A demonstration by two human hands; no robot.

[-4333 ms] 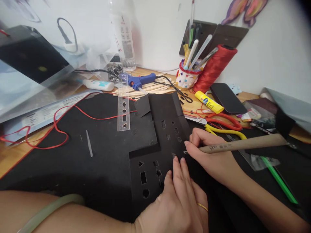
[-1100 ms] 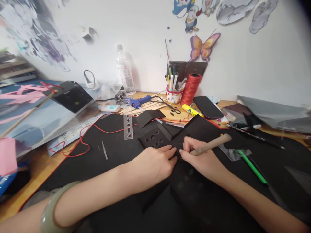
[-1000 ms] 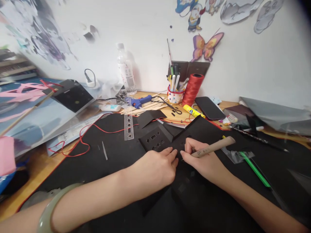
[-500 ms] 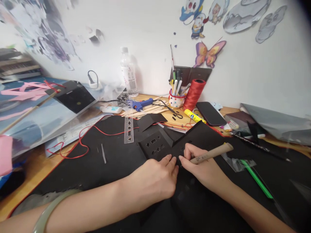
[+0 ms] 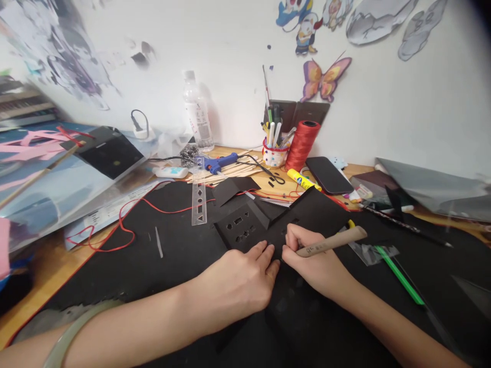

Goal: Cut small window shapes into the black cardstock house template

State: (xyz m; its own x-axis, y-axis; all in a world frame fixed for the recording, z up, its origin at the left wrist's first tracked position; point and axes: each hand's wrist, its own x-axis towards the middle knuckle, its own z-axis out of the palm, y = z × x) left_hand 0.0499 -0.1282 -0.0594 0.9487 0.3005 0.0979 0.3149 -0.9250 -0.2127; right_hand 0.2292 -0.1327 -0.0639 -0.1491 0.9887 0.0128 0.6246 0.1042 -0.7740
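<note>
A folded piece of black card (image 5: 245, 210) lies in front of me, with several small shapes cut through its left panel. My left hand (image 5: 245, 276) presses on its near edge, fingers stretched out and lying on the black surface, holding nothing. Just to the right, my right hand (image 5: 316, 258) is closed in a pen grip round a tan pen-shaped tool (image 5: 337, 240) with a thick handle. The tool slants up to the right and its tip is hidden by the fingers. The fingertips of both hands are close together but apart.
A clear stencil ruler (image 5: 199, 204), red cord (image 5: 128, 225) and a blue glue gun (image 5: 220, 162) lie beyond the left hand. Behind are a red spool (image 5: 302, 145), a pen cup (image 5: 275, 153), a yellow glue stick (image 5: 303, 180) and a phone (image 5: 329, 175). A green strip-like tool (image 5: 401, 276) lies right.
The whole view has shifted slightly, so things sit a little further left and higher. Both hands keep about the same place on the card, the right one still gripping the tool.
</note>
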